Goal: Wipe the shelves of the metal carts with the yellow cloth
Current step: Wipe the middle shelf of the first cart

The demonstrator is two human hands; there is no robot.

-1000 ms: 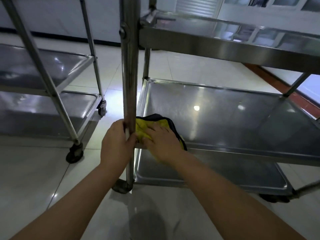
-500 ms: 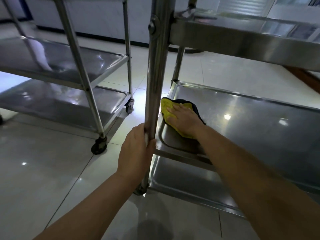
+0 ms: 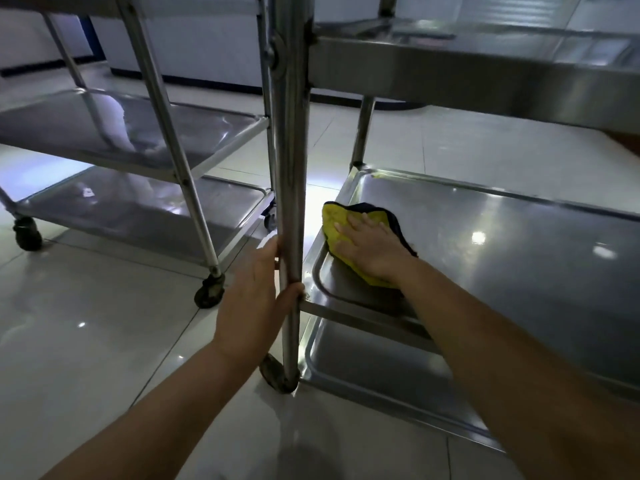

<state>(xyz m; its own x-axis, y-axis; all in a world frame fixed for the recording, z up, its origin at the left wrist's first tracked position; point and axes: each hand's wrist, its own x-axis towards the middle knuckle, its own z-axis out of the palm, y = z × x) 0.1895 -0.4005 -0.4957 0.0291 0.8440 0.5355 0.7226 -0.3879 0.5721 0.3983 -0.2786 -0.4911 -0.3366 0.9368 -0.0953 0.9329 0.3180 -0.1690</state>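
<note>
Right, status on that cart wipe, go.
Left hand grips the cart post. Right hand flat on the yellow cloth, near corner of the middle shelf. Nothing in the way on it.

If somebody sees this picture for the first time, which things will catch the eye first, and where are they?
The yellow cloth stands out first, pressed flat by the right hand on the middle shelf of the near cart, at its left end. Next comes the thick metal post in the centre, gripped low by the left hand. A second cart stands behind on the left.
</note>
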